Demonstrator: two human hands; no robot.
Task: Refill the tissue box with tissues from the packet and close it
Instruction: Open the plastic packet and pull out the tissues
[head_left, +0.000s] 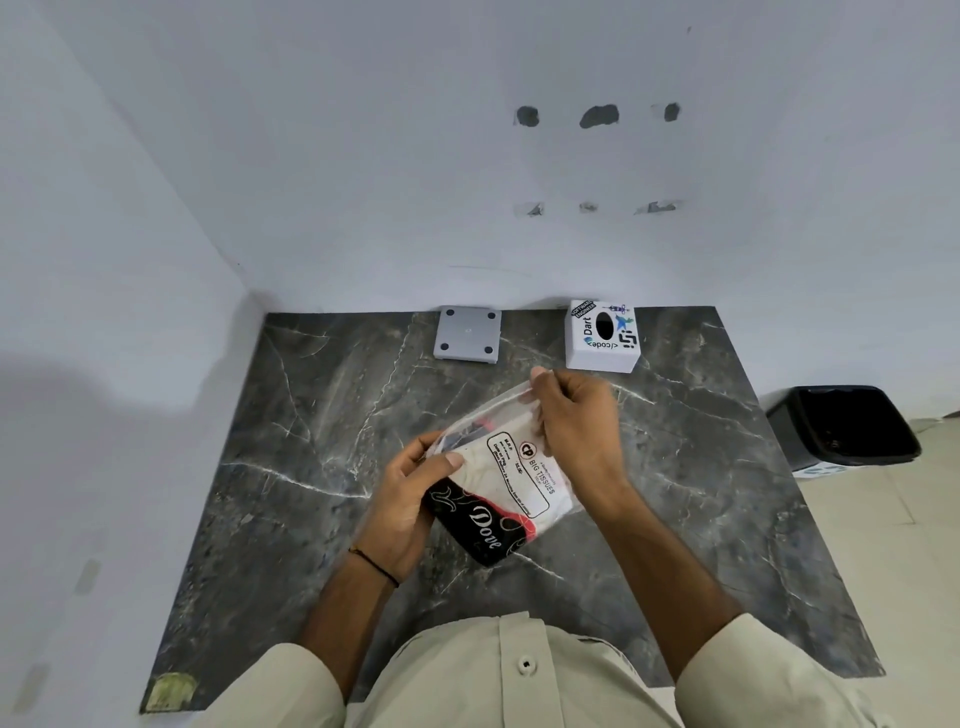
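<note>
A plastic tissue packet (511, 483), clear with a black and red printed end and a white label, is held above the middle of the dark marble table (291, 467). My left hand (410, 499) grips its near left side. My right hand (571, 415) pinches the packet's clear far end between thumb and fingers. White tissues show through the plastic. The white tissue box (601, 336), covered in stickers with a dark oval slot on top, stands at the table's far edge by the wall. A grey square lid or base plate (467, 334) with four round feet leans against the wall to its left.
A black waste bin (844, 426) stands on the floor to the right of the table. White walls close off the far and left sides. A yellowish patch (171, 691) marks the table's near left corner.
</note>
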